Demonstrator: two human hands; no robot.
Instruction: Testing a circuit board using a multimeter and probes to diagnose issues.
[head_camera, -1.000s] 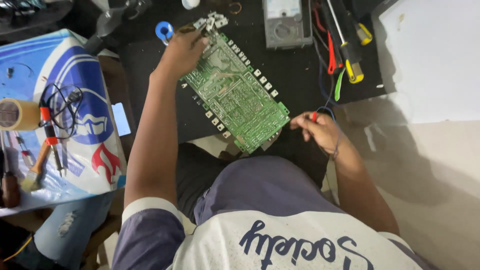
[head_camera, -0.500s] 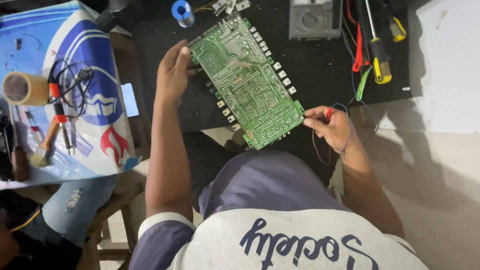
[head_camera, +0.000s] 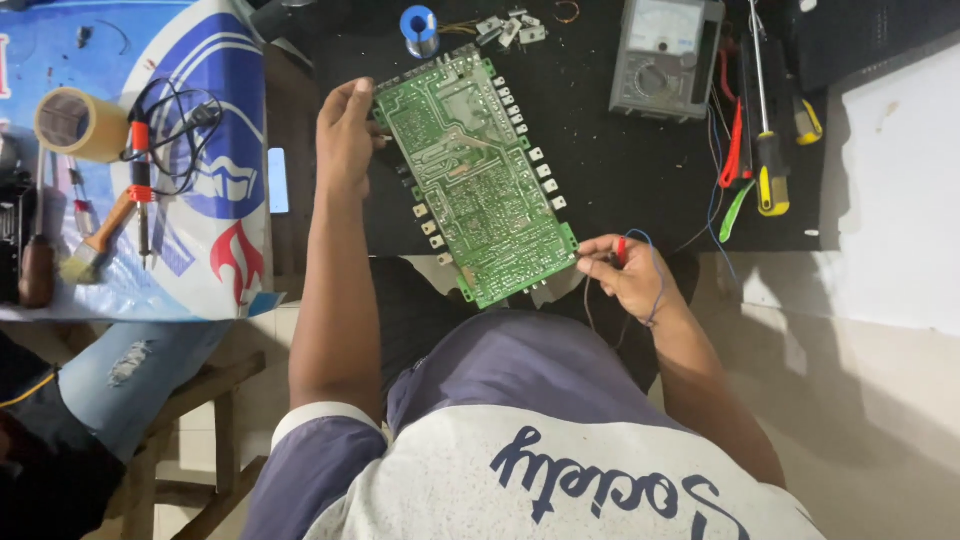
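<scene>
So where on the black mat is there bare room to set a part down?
Bare black mat lies between the circuit board and the multimeter, down to the right hand. It is crowded by the screwdrivers and around the solder spool.

Even indoor light, soft shadows on right, sharp focus, slight edge distortion.

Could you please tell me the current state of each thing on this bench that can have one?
Circuit board: solder side up, tilted, held at both ends.
Left hand: gripping the board's far edge.
Right hand: pinching a red probe at the board's near corner.
Analog multimeter: lying face up.
Solder spool: standing on end.
Yellow-handled screwdriver: lying flat.
Tape roll: lying on its side.
</scene>
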